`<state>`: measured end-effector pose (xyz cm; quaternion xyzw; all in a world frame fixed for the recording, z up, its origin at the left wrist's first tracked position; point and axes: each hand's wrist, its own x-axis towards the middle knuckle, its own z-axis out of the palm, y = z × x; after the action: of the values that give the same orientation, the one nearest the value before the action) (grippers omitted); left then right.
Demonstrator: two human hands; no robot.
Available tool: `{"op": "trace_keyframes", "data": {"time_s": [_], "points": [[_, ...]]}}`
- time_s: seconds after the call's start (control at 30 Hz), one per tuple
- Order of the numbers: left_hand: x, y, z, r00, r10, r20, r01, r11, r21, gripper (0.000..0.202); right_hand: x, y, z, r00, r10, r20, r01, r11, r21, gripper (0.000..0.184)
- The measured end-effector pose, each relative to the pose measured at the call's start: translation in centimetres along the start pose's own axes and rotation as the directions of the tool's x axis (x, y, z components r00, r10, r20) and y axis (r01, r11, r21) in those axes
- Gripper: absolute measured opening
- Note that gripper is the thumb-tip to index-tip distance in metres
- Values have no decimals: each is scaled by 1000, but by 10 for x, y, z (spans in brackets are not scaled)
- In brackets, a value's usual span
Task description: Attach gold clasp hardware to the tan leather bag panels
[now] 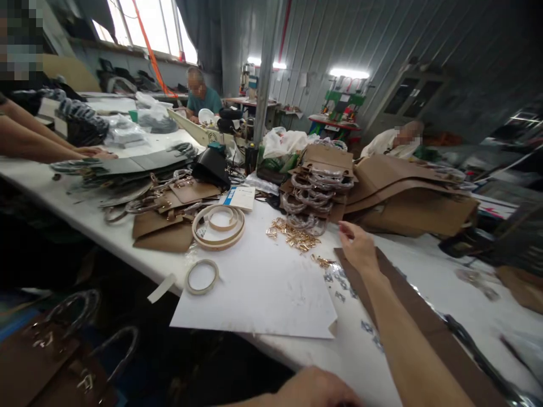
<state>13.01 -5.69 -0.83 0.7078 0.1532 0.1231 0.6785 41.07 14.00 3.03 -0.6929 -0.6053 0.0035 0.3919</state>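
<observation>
My right hand (360, 247) reaches forward over the table, its fingers slightly bent and a little apart. Its fingertips are beside the lower right edge of a stack of brown bag panels (326, 161) with plastic-wrapped handles; I cannot make out contact. My left hand (316, 389) is low at the bottom edge, back of the hand up, with its fingers hidden. Between the hands lies a white sheet (263, 294). Small gold metal fittings (299, 236) are heaped beyond it. Small silver metal plates (339, 295) are scattered beside a long dark brown strip (407, 299).
A tape roll (202, 277) and coiled beige strips (218, 226) lie at the left. Behind them are brown bag pieces (165, 229). Large brown sheets (407, 192) pile at the right. A co-worker's hands (95, 152) touch grey panels. A metal post (263, 79) rises behind the table.
</observation>
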Motion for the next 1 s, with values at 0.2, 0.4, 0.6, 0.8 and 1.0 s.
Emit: {"op": "trace_keyframes", "data": {"time_s": [0.2, 0.4, 0.6, 0.8, 1.0], "points": [[-96, 11, -82, 806, -56, -590, 247, 937, 248, 16, -95, -164, 63, 875, -229, 427, -32, 853, 522, 24], [-153, -6, -165, 532, 309, -788, 377, 747, 548, 19, -149, -229, 138, 811, -228, 539, -44, 895, 445, 40], [-163, -24, -214, 641, 393, -659, 393, 570, 722, 35, -161, -243, 170, 859, -126, 497, -8, 966, 258, 22], [-162, -34, -226, 784, 259, -563, 392, 496, 775, 51, -161, -241, 172, 862, -118, 494, 19, 979, 201, 12], [-146, -21, -226, 813, 151, -563, 486, 358, 797, 54, -164, -236, 170, 861, -115, 496, 56, 990, 132, 12]]}}
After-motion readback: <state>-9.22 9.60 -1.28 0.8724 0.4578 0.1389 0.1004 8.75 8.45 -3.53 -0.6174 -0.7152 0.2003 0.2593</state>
